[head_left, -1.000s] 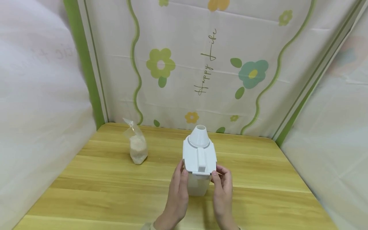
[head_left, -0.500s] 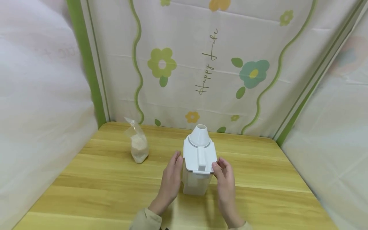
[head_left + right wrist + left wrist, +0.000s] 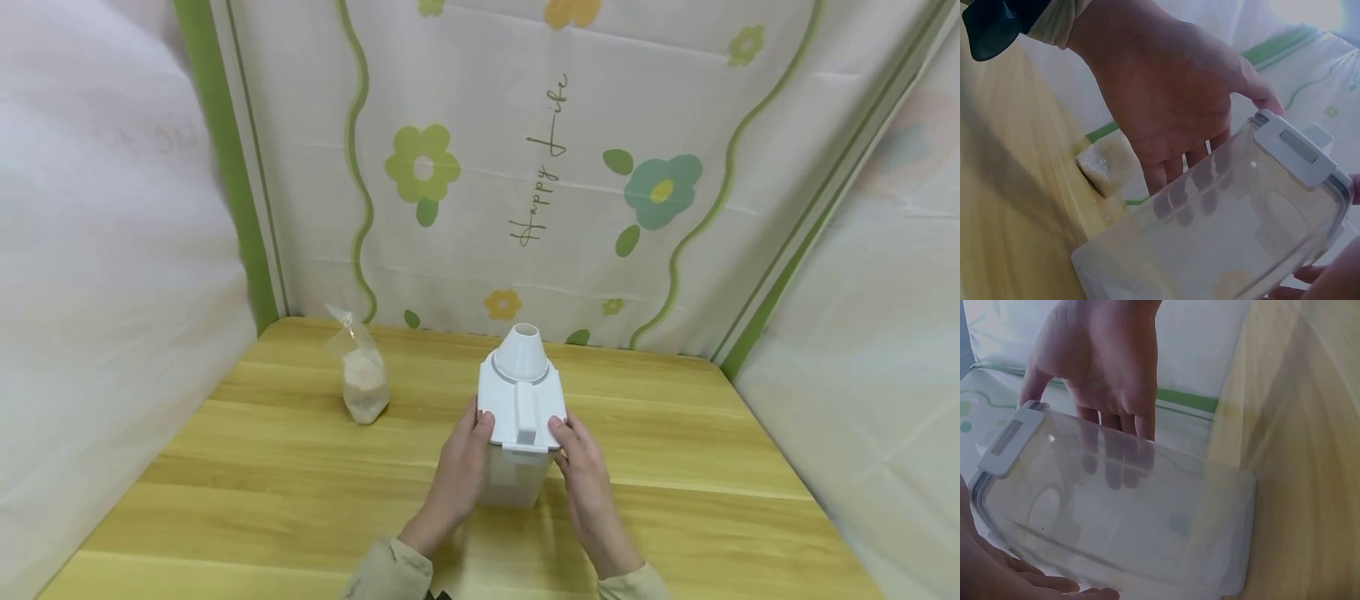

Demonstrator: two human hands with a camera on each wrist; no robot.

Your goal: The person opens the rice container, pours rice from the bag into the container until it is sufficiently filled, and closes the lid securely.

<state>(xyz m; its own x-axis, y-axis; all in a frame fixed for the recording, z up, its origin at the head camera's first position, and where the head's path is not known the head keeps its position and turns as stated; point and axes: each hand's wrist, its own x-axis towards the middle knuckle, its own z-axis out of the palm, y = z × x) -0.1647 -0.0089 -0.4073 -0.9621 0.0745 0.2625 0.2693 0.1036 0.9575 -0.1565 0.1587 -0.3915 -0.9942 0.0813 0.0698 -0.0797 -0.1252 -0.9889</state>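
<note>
Through the container (image 3: 1110, 519), only wrist views show fingers (image 3: 1114, 456); both hands (image 3: 457, 467) (image 3: 587, 475) grip it.

So you've got a yellowish wood-grain worktop (image 3: 262, 500) in front of you, rounded at the back left corner and boxed in by a white back sheet (image 3: 480, 100), a left sheet (image 3: 112, 333) and a right sheet (image 3: 885, 375). Your back one has wavy green lines (image 3: 360, 179), a lime flower (image 3: 422, 167), a teal flower (image 3: 662, 192) and "Happy Life" lettering (image 3: 542, 179) running sideways lol. Green stripes (image 3: 227, 162) mark both back corners. Your right wrist view catches a bright light (image 3: 1313, 11) up top right.
</note>
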